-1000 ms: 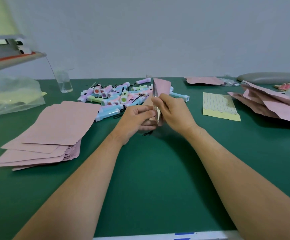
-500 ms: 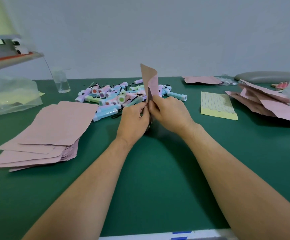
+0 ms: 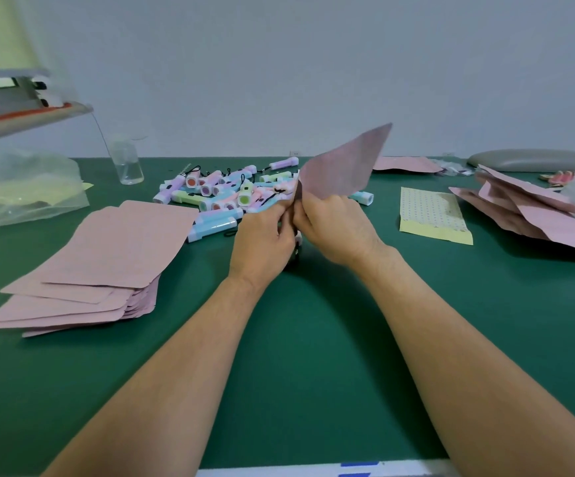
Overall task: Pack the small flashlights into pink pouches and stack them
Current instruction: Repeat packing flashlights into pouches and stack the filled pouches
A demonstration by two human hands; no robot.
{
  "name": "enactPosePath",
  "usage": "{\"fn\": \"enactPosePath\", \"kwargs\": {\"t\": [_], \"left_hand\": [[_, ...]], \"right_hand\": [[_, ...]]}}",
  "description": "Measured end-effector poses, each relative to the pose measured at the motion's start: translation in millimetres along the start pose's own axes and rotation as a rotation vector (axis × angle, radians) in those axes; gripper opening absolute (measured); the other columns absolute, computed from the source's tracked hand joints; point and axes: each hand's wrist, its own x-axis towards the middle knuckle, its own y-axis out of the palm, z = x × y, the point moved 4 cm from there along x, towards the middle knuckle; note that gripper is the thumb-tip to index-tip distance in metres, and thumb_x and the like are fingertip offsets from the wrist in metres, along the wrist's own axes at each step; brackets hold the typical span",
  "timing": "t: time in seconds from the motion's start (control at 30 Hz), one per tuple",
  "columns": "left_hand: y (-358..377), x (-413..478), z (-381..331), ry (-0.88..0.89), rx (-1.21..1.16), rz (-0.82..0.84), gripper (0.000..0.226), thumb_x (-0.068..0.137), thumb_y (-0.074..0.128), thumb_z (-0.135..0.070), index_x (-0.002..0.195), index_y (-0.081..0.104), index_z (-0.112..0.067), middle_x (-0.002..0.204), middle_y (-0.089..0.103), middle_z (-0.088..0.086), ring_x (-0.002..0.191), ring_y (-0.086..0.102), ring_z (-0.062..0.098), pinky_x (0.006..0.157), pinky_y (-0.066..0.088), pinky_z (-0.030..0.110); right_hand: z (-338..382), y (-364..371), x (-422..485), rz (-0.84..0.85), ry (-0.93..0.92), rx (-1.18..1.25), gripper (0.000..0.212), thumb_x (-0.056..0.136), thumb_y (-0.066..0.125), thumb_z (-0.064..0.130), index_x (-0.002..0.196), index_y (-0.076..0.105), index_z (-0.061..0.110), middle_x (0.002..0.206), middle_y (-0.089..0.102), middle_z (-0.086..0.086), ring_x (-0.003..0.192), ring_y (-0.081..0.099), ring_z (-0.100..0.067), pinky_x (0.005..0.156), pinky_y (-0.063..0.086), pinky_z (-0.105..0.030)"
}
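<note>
My left hand [image 3: 265, 235] and right hand [image 3: 334, 225] both pinched the pink pouch [image 3: 344, 166] at its near end, mid-table; long axis ran up, far-right. Bulky pouch pile [image 3: 537, 215] lay right, closer to right hand.

Both hands, left hand [image 3: 265, 235] and right hand [image 3: 334, 225], pinch a flat pink paper pouch [image 3: 342, 166] above the green table [image 3: 313, 339], near a pile of small pastel flashlights [image 3: 224, 194].

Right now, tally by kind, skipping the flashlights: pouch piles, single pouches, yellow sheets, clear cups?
Pouch piles: 2, left stack, right pile
Single pouches: 2, held pouch, back pouch
Yellow sheet: 1
Clear cup: 1
Total: 6
</note>
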Motion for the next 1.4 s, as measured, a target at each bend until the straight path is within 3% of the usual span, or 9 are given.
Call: {"fn": "enactPosePath", "kwargs": {"t": [0.1,0.17,0.3,0.5,0.63,0.77,1.07,1.2,1.4], "left_hand": [[-5.3,0.4,-3.9,0.089,-0.002,0.06,0.066,0.102,0.057,-0.017,0.158,0.029,-0.04,0.13,0.069,-0.016,0.098,0.071,0.002,0.088,0.056,0.021],[-8.8,1.4,-2.6,0.151,-0.001,0.056,0.077,0.1,0.06,-0.013,0.164,0.021,-0.034,0.124,0.071,-0.014,0.093,0.073,0.006,0.087,0.056,0.019],[-12.7,0.8,-7.4,0.354,0.057,-0.045,0.02,0.101,0.057,-0.004,0.115,0.071,-0.008,0.066,0.054,-0.02,0.058,0.052,-0.003,0.057,0.041,0.016],[-9.9,2.1,-4.6,0.252,0.018,-0.104,0.041,0.098,0.06,-0.002,0.068,0.042,-0.022,0.049,0.032,-0.016,0.048,0.033,0.009,0.051,0.026,0.015],[-10.5,0.6,-6.1,0.217,-0.007,-0.117,0.036,0.097,0.06,0.0,0.064,0.046,-0.008,0.048,0.039,-0.013,0.045,0.036,0.022,0.077,0.057,0.033],[-8.2,-1.7,-10.4,0.169,-0.016,-0.102,0.033,0.095,0.059,-0.001,0.065,0.048,-0.003,0.05,0.035,-0.012,0.051,0.031,0.013,0.051,0.03,0.027],[-15.3,-3.1,-16.5,0.204,0.094,-0.18,0.021,0.098,0.061,-0.008,0.079,0.068,-0.005,0.057,0.059,0.008,0.051,0.053,0.032,0.054,0.048,0.048],[-24.5,-1.4,-17.9,0.309,0.109,-0.216,0.013,0.098,0.07,-0.011,0.103,0.082,-0.009,0.066,0.072,0.009,0.056,0.065,0.031,0.058,0.056,0.046],[-20.4,2.3,-16.1,0.382,0.203,-0.211,0.015,0.094,0.069,-0.007,0.101,0.082,-0.009,0.06,0.068,0.014,0.05,0.059,0.037,0.053,0.053,0.046]], "right_hand": [[-4.1,0.1,-3.7,0.06,-0.003,0.011,0.031,0.107,0.041,0.03,0.092,0.056,0.007,0.073,0.065,-0.017,0.056,0.043,-0.038,0.053,0.035,-0.039],[-3.4,-3.7,-5.6,0.079,-0.017,0.025,0.03,0.108,0.042,0.03,0.089,0.053,0.01,0.074,0.066,-0.017,0.057,0.042,-0.036,0.055,0.034,-0.038],[0.6,-10.6,-0.1,0.094,-0.035,0.009,0.029,0.108,0.042,0.031,0.098,0.058,0.009,0.082,0.068,-0.018,0.061,0.041,-0.034,0.058,0.033,-0.038],[6.4,-10.4,3.9,0.085,-0.079,-0.067,0.029,0.104,0.046,0.022,0.089,0.064,0.005,0.1,0.061,-0.011,0.072,0.056,-0.038,0.056,0.03,-0.039],[7.9,-9.9,5.6,0.119,-0.138,-0.034,0.025,0.103,0.048,0.017,0.096,0.068,0.003,0.105,0.059,-0.013,0.079,0.056,-0.033,0.057,0.039,-0.039],[5.5,-10.3,3.7,0.128,-0.118,0.017,0.027,0.102,0.049,0.012,0.084,0.063,-0.002,0.104,0.054,-0.015,0.081,0.046,-0.03,0.059,0.044,-0.045],[13.3,-18.3,-1.5,-0.055,-0.019,0.071,0.026,0.101,0.055,0.019,0.092,0.068,-0.001,0.116,0.062,-0.012,0.099,0.057,-0.033,0.055,0.044,-0.039],[8.8,-12.4,-4.1,-0.085,0.213,0.093,0.029,0.103,0.045,0.04,0.084,0.053,0.02,0.095,0.06,0.003,0.072,0.056,-0.029,0.054,0.038,-0.036],[5.7,1.7,1.2,0.054,0.268,0.086,0.044,0.102,0.043,0.025,0.062,0.024,0.022,0.06,0.041,-0.001,0.059,0.044,-0.037,0.049,0.019,-0.032]]}}
